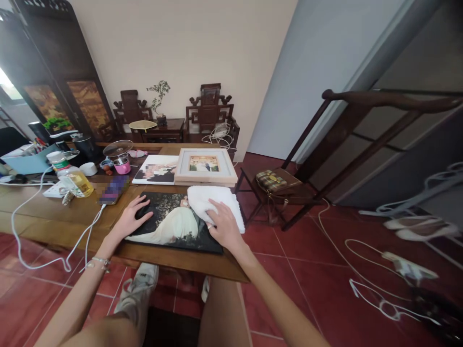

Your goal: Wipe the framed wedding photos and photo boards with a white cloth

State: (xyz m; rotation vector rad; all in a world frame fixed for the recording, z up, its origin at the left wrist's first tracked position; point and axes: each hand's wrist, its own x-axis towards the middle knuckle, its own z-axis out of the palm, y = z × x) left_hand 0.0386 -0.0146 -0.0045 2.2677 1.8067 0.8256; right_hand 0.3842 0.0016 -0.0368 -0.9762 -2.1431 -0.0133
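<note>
A dark wedding photo print [173, 224], with a figure in a long white dress, lies flat near the table's front edge. My left hand [132, 217] rests on its left side, fingers spread and holding nothing. On its right part sits a folded white towel [200, 195], which hangs past the print's right edge. My right hand [224, 224] grips this towel and presses it against the print, a ring showing on one finger. The towel hides the print's upper right corner.
Behind the print lie a framed photo [204, 164] and another print [155, 173]. To the left are a phone [114, 190] on a white cable, an oil bottle [77, 180] and a pink cup [122, 166]. A wooden chair [307, 164] holding a plaid bag [271, 180] stands right.
</note>
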